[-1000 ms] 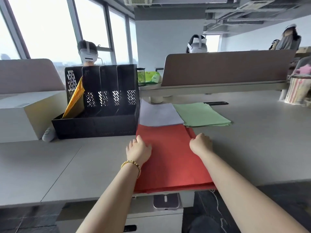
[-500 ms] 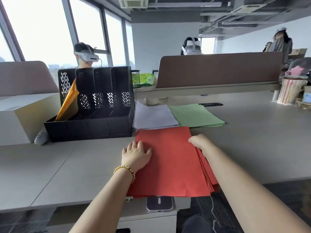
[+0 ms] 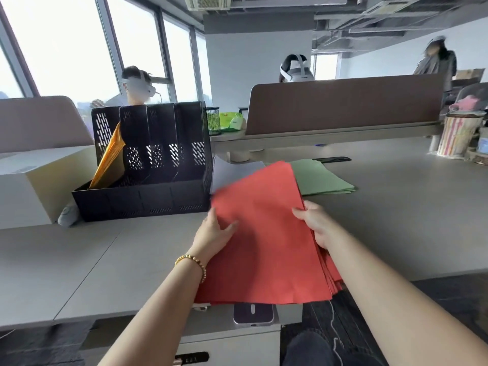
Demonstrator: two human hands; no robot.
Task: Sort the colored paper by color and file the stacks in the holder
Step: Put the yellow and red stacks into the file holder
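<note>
Red paper is held above the tabletop in the head view, the only view given. The stack is gripped at its two side edges: the left hand is closed on the left edge, with the thumb lying on top of the sheets, and the right hand is closed on the right edge, thumb on top and fingers below. The far end of the stack is raised and turned toward the holder, while the near end hangs over the tabletop edge; probably it is held so in order to keep the sheets together and to aim them at a slot.

The holder is used as landmark. In its leftmost compartment orange paper is already leaning. The three compartments to the right of that one appear to be empty. Just right of the holder, white paper is lying flat, and further right green paper is lying flat too, partly hidden by the red stack. These two stacks seem to be waiting for filing. Red is judged to be the stack in hand now.
</note>
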